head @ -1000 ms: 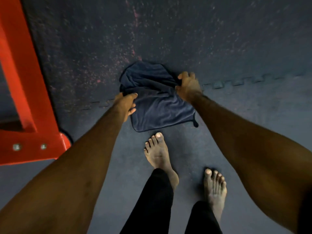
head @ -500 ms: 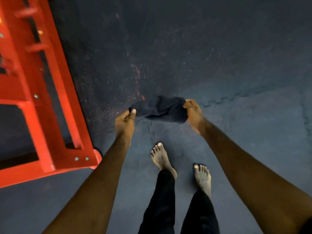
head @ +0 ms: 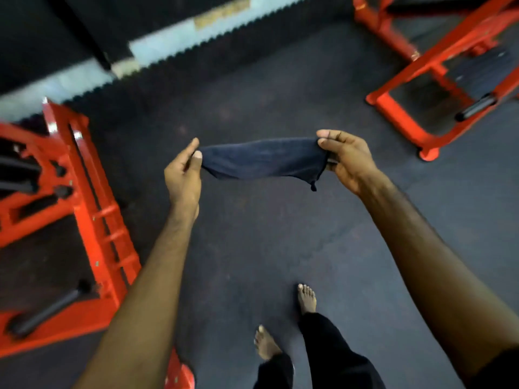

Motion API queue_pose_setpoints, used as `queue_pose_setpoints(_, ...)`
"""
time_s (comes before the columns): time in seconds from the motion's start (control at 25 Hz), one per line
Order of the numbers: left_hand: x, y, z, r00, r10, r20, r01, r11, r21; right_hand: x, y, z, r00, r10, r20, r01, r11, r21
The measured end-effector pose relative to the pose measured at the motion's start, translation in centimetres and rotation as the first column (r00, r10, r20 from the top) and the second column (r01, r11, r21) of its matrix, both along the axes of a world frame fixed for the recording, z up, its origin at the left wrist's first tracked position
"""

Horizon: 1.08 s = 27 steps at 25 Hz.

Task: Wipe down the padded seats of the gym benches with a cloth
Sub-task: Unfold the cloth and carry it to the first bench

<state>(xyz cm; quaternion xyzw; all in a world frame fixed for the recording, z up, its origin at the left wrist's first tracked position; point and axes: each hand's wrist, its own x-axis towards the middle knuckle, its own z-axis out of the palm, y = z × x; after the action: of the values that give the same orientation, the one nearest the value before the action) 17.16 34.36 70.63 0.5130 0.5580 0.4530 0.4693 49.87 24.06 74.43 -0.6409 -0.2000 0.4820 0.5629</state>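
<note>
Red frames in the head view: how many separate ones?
3. One red frame at left beside the left arm, one at right, and one at the top right edge, cropped. More may lie out of view.

Dark rubber flooring covers the room, matte and faintly speckled, laid in tiles whose toothed edge runs diagonally across the top of the view. Beyond that edge lies a pale blue strip of floor with a worn tan patch on it, and further up the scene falls into deep shadow. A red steel frame with bolted rungs and a black roller stands at the left. Another red steel frame stands at the upper right, with a black bar end projecting from it. The light is dim and even, and the edges of the view are blurred.
</note>
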Motion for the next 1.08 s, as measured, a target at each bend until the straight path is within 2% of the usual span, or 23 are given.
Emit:
queue_pose_setpoints(0.16,6.2,7.9,8.3,0.99,-0.141,-0.01,0.141,0.98,0.141,6.9,4.1,6.6,0.991,-0.072,0.111,0.057,0.989,0.135)
queue_pose_setpoints(0.28,11.7,14.6,13.3,0.975,-0.22,-0.028,0.221,0.955,0.199,12.9,8.6,10.7,0.946,-0.074,0.314,0.007,0.978,0.209)
queue_pose_setpoints(0.36,15.8,18.4,16.5,0.961,-0.271,-0.054,0.276,0.933,0.232,17.0,11.5,12.9,0.888,-0.071,0.454,-0.033,0.976,0.217)
queue_pose_setpoints(0.48,21.9,23.8,20.1,0.944,-0.315,-0.093,0.329,0.899,0.29,23.0,15.8,15.3,0.75,0.024,0.661,-0.142,0.982,0.126)
queue_pose_setpoints(0.6,26.4,29.9,21.8,0.936,-0.308,-0.171,0.35,0.871,0.344,27.8,20.0,17.5,0.619,0.014,0.785,-0.165,0.98,0.113)
queue_pose_setpoints(0.68,28.9,34.6,22.4,0.923,-0.299,-0.241,0.372,0.854,0.365,31.0,22.7,18.9,0.596,-0.036,0.802,-0.181,0.967,0.178)
queue_pose_setpoints(0.72,30.1,37.1,22.6,0.919,-0.281,-0.277,0.374,0.846,0.381,32.4,24.0,19.6,0.614,-0.053,0.787,-0.197,0.956,0.218)
queue_pose_setpoints(0.8,33.0,41.8,23.1,0.922,-0.253,-0.294,0.363,0.831,0.422,35.2,27.3,20.3,0.736,-0.044,0.676,-0.213,0.932,0.293)
queue_pose_setpoints(0.88,37.5,46.9,23.3,0.929,-0.307,-0.206,0.363,0.863,0.351,37.8,32.9,20.3,0.81,-0.122,0.574,-0.099,0.936,0.339)
queue_pose_setpoints(0.96,42.5,51.4,23.0,0.904,-0.423,-0.067,0.428,0.885,0.186,39.8,39.3,20.0,0.75,-0.294,0.592,0.096,0.935,0.342)
queue_pose_setpoints(1.04,47.2,54.7,23.0,0.867,-0.497,0.037,0.495,0.867,0.047,40.8,44.7,19.9,0.622,-0.469,0.627,0.285,0.881,0.377)
queue_pose_setpoints(1.08,49.3,55.3,23.2,0.849,-0.52,0.091,0.521,0.853,0.018,40.7,46.8,19.9,0.596,-0.516,0.615,0.321,0.855,0.406)
